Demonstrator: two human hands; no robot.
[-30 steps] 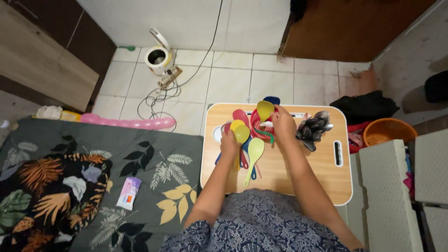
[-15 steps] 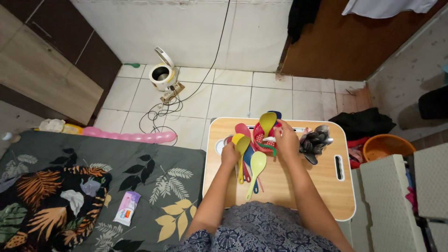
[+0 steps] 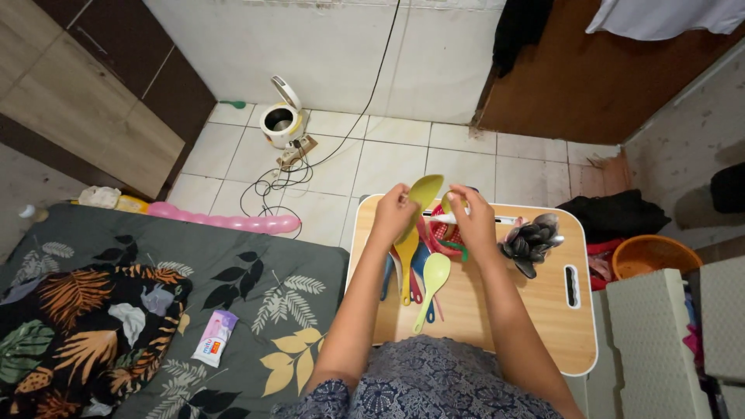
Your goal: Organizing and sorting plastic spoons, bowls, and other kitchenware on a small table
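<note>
My left hand is raised over the far left of a small wooden lap table and grips a yellow-green plastic rice spoon, bowl end up. My right hand hovers over a red plastic basket, fingers curled around a utensil handle that is mostly hidden. Under my hands several plastic spoons lie side by side: a yellow one, a light green one, plus blue and red ones. A pile of metal spoons sits just right of my right hand.
A leaf-patterned mattress with a small purple packet lies to the left. On the tiled floor are a rice cooker, tangled cables and a pink balloon. To the right are black cloth, an orange basin and grey padded blocks.
The yellow-green spoon that my right hand held over the basket is now gripped by my raised left hand. The camera tilted up slightly.
</note>
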